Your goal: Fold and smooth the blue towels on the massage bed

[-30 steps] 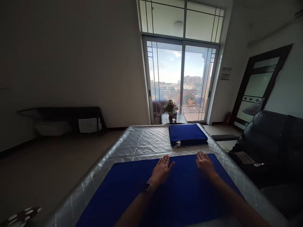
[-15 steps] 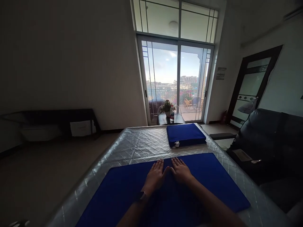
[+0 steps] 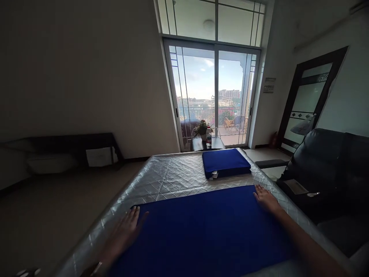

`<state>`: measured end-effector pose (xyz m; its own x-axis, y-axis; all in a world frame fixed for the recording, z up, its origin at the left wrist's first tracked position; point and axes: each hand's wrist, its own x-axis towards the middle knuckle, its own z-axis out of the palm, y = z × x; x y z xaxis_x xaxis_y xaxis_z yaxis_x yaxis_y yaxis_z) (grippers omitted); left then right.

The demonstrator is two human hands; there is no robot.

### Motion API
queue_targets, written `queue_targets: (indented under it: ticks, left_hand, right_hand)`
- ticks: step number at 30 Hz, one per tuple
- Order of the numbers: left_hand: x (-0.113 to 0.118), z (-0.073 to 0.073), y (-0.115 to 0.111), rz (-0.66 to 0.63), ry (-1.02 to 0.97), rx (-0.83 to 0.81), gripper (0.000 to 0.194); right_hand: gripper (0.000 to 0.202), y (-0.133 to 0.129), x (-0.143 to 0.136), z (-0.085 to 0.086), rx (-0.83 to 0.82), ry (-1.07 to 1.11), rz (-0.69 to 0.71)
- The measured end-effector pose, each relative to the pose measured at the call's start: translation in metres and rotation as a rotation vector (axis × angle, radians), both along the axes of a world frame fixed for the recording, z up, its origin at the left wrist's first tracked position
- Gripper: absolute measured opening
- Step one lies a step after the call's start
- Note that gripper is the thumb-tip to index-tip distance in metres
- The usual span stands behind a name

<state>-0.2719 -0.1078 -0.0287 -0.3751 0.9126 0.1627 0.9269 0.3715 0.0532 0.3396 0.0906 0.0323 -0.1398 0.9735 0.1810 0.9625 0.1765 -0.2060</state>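
A dark blue cloth (image 3: pixel 198 227) lies spread flat over the near part of a silver quilted surface (image 3: pixel 170 173). On the cloth's far left corner rests my left hand (image 3: pixel 123 229), palm down, fingers stretched out, slightly blurred, with a band at the wrist. My right hand (image 3: pixel 265 198) lies flat at the far right corner, its fingers extended along the edge. Neither hand grips the fabric. Beyond the cloth sits a folded blue cloth (image 3: pixel 226 161) with white tags on its near side. The spread cloth's near edge is partly out of view.
At the far end stands a small dark table (image 3: pixel 196 145) with a potted plant (image 3: pixel 202 129) and a bottle (image 3: pixel 208 136), before a sliding glass door (image 3: pixel 196 88). A black armchair (image 3: pixel 325 165) is on the right. A dark low rack (image 3: pixel 69 148) stands along the left wall.
My hands have moved apart from the middle of the spread cloth's far edge, the left to its left corner, the right to its right corner. The folded cloth stays put.
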Motion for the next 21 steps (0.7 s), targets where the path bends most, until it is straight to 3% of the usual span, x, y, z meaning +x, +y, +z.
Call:
queue_targets:
  ticks: [2,5,8,11,14,17,21]
  left_hand:
    - [0.014,0.013,0.003,0.029,-0.002,-0.017,0.071]
    - [0.060,0.030,0.021,0.035,0.008,-0.021,0.078]
    - [0.130,0.037,0.047,-0.178,-0.030,0.037,0.076]
    - [0.204,0.034,0.073,-0.361,-0.067,0.040,0.072]
    - [0.251,0.027,0.091,-0.458,-0.086,0.041,0.068]
    - [0.260,0.022,0.098,-0.452,-0.093,0.019,0.069]
    - [0.226,0.021,0.091,-0.383,-0.075,-0.034,0.073]
  right_hand:
    - [0.068,-0.001,-0.013,0.006,-0.016,-0.004,0.002]
    - [0.066,-0.014,-0.055,0.010,-0.024,0.001,0.100]
    - [0.066,-0.040,-0.114,0.008,-0.046,0.027,0.317]
    - [0.067,-0.063,-0.171,0.001,-0.077,0.054,0.494]
    - [0.067,-0.073,-0.204,-0.005,-0.111,0.060,0.570]
    - [0.068,-0.072,-0.211,-0.011,-0.141,0.050,0.571]
    - [0.071,-0.055,-0.184,-0.012,-0.168,0.032,0.486]
